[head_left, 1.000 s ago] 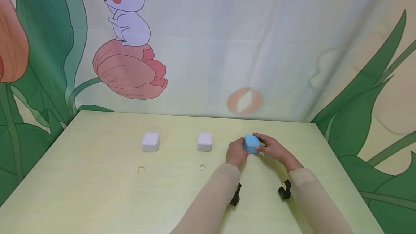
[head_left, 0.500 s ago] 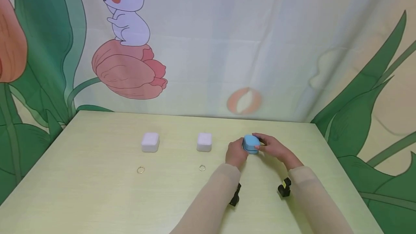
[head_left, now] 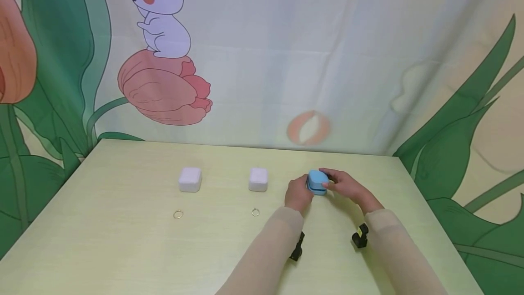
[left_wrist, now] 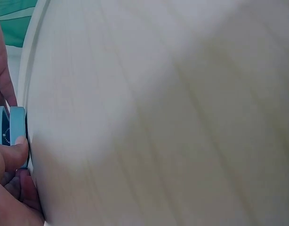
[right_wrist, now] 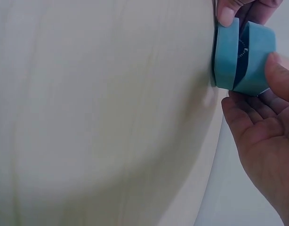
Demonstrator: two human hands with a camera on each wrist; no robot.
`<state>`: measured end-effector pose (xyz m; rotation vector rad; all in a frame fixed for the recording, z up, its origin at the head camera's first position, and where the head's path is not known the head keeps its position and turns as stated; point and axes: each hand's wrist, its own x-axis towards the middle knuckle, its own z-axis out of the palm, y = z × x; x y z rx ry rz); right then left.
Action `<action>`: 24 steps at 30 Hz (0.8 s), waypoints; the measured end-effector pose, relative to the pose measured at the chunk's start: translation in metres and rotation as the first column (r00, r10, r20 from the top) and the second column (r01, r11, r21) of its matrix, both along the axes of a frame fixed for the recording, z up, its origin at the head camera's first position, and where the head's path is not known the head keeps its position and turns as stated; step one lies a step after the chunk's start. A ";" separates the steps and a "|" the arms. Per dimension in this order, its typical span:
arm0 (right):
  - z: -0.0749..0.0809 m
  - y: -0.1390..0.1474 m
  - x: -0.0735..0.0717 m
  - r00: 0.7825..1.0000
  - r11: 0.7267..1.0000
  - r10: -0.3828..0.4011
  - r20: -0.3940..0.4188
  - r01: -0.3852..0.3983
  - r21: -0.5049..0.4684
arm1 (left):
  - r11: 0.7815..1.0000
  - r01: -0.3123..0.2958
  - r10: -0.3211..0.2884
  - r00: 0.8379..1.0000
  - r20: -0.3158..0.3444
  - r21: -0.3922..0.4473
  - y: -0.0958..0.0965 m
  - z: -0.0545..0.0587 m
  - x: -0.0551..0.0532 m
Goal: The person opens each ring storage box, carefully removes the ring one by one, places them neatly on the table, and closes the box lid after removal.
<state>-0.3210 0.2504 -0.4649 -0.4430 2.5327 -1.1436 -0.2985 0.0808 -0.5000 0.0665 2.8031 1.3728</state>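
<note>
A light blue ring box [head_left: 317, 180] sits at the right of the table's far half, its lid slightly raised from the base. In the right wrist view, a sparkling ring [right_wrist: 245, 51] shows inside the dark gap. My left hand [head_left: 299, 194] holds the base from the left, its thumb [left_wrist: 17, 151] against the base's side. From the right, my right hand [head_left: 345, 186] pinches the lid, thumb [right_wrist: 281, 75] on its outer face and the other fingers partly hidden behind the box. Two pale lilac boxes [head_left: 190, 179] [head_left: 258, 180] stand shut farther left.
A gold ring [head_left: 178, 214] lies in front of the left lilac box, and another thin ring [head_left: 255, 212] before the middle one. The pale wooden table [head_left: 123, 240] ends at a printed curtain [head_left: 254, 58]. Black wrist cameras [head_left: 360, 236] hang beneath both forearms.
The gap between the blue box's lid and base has widened a little, as my right hand lifts the lid. Both arms stay almost in place.
</note>
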 end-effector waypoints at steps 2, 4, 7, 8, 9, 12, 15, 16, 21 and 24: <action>0.000 0.000 0.000 1.000 1.000 0.001 0.006 -0.001 -0.005 | 1.000 0.001 -0.001 1.000 -0.002 -0.002 0.000 0.000 0.000; 0.001 -0.001 0.000 1.000 1.000 0.000 0.013 0.001 -0.013 | 1.000 0.002 -0.002 1.000 -0.005 -0.002 0.000 0.000 0.000; 0.001 -0.001 0.000 1.000 1.000 0.007 0.011 -0.006 -0.013 | 1.000 0.002 -0.002 1.000 -0.007 -0.006 0.000 0.000 0.000; 0.002 -0.001 0.000 1.000 1.000 0.008 0.010 -0.008 -0.013 | 1.000 0.002 -0.002 1.000 -0.006 -0.006 0.000 0.000 0.000; 0.002 -0.001 0.000 1.000 1.000 0.010 0.007 -0.009 -0.013 | 1.000 0.002 -0.002 1.000 -0.006 -0.007 0.000 0.000 0.000; 0.002 -0.001 0.001 1.000 1.000 0.010 0.002 -0.010 -0.014 | 1.000 0.000 -0.001 1.000 -0.007 -0.014 -0.001 0.000 0.000; 0.002 -0.001 0.000 1.000 1.000 0.011 -0.005 -0.011 -0.016 | 1.000 -0.003 0.003 1.000 -0.004 -0.017 -0.001 0.001 0.000; 0.002 -0.001 0.000 1.000 1.000 0.012 -0.006 -0.012 -0.016 | 1.000 -0.005 0.005 1.000 0.000 -0.020 -0.001 0.002 0.000; 0.003 0.000 -0.001 1.000 1.000 0.019 -0.004 -0.020 -0.017 | 1.000 -0.005 0.005 1.000 0.017 -0.025 -0.001 0.002 0.001; 0.004 0.000 -0.001 1.000 1.000 0.020 0.006 -0.020 -0.014 | 1.000 0.000 0.000 1.000 0.013 -0.023 -0.001 0.002 0.000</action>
